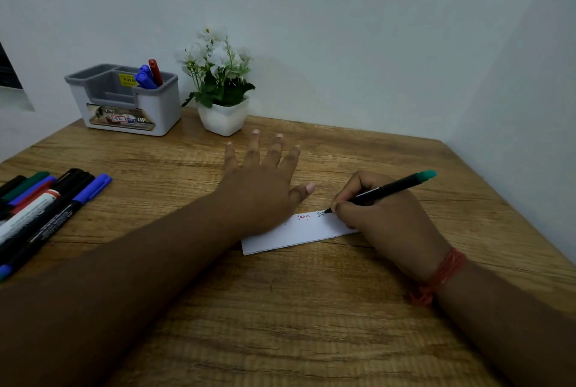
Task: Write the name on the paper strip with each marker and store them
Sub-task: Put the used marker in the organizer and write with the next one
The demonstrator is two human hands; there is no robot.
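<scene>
On paper strip, right hand grips green marker.

1. A wooden table with a visible brown grain fills the lower part of the view.
2. Its far edge stands against a plain pale wall.
3. A second wall meets the first at a corner on the right.
4. A dark framed shape at the far left may be a window.
5. The light is dim and even.
</scene>
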